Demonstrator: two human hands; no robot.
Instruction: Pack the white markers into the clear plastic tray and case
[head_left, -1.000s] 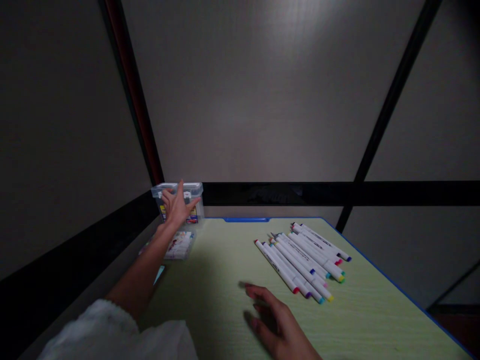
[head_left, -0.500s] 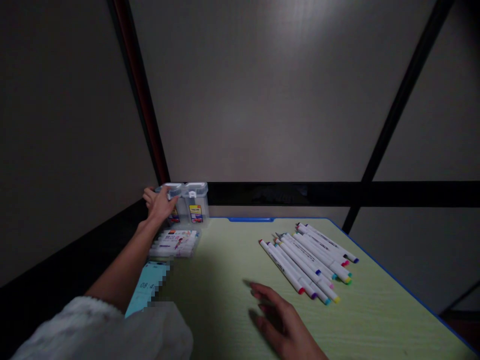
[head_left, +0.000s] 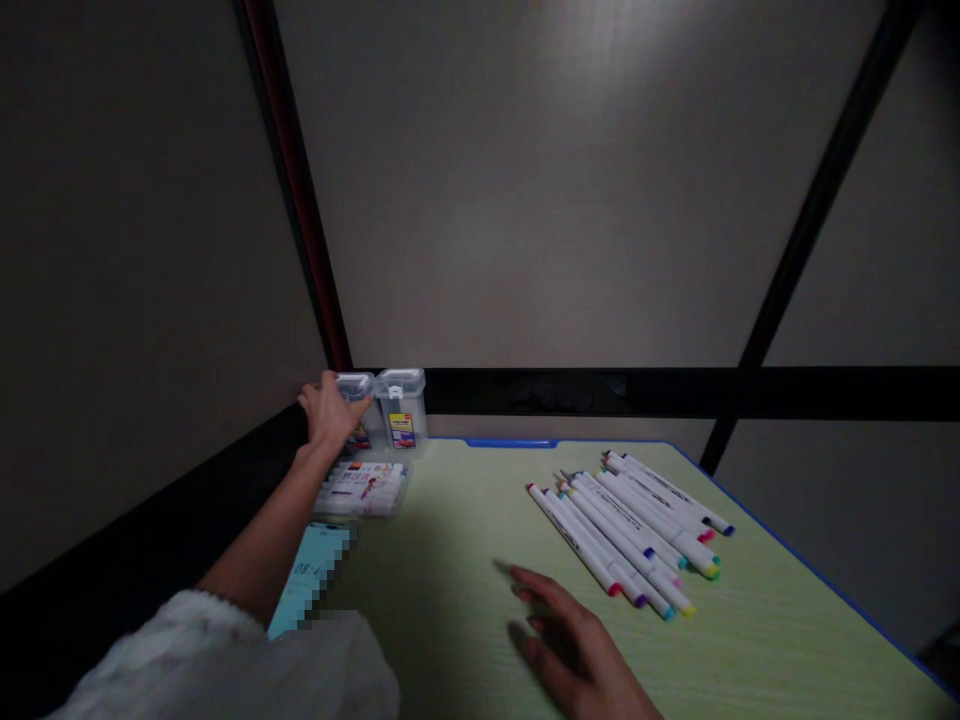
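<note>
My left hand [head_left: 328,415] reaches to the back left corner, closed round the left clear plastic box [head_left: 362,410]. Its thumb lies across the box's front; the far fingers are partly hidden. Beside that box stands a second clear plastic box [head_left: 401,415] with a lid and a yellow label. A clear flat case of markers [head_left: 367,488] lies in front of them, just under my left wrist. Near the front edge, my right hand [head_left: 574,640] hovers low over the table, fingers loosely bent and apart, holding nothing. To its right lie several white markers [head_left: 626,530] with coloured ends.
The pale green table [head_left: 465,560] has a blue edge and a blue strip [head_left: 511,443] at the back. A phone with a light blue screen [head_left: 311,580] lies beside my left forearm, partly covered by my sleeve. A grey wall panel [head_left: 525,220] rises behind.
The view has shifted slightly, so everything sits a little further right. My left hand has settled lower and closer round the left box. My right hand stays nearly still.
</note>
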